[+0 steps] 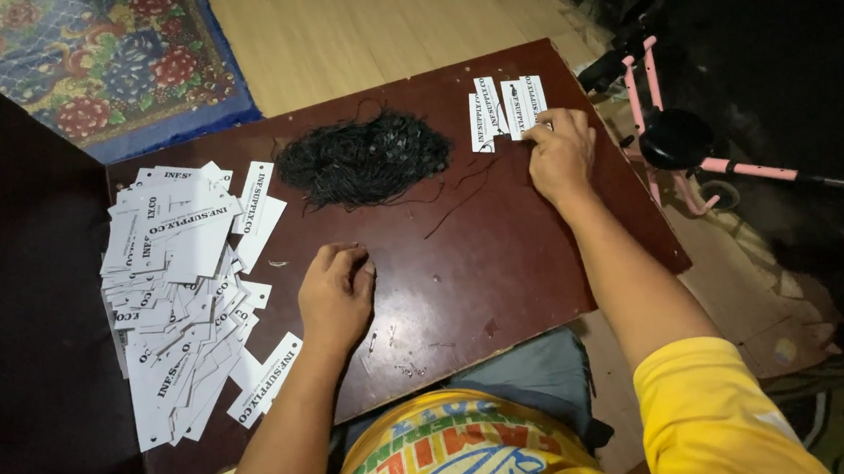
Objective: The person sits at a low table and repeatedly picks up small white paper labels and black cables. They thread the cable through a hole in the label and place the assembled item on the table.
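Right hand (560, 152) rests flat, fingers together, pressing the row of white paper tags (506, 110) just ahead of its fingertips. Left hand (335, 296) lies loosely curled on the dark board (504, 261), gripping nothing visible. Tags look light, thin and easily creased; best pinched at an edge. Tangled black strings (364, 158) sit between the hands; the loose tag pile (184, 296) lies left of the left hand.

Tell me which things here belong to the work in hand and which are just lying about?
In use: right hand on the strung white tags; left hand on the board; black strings; loose tag pile.
Lying about: pink scooter; floral rug.
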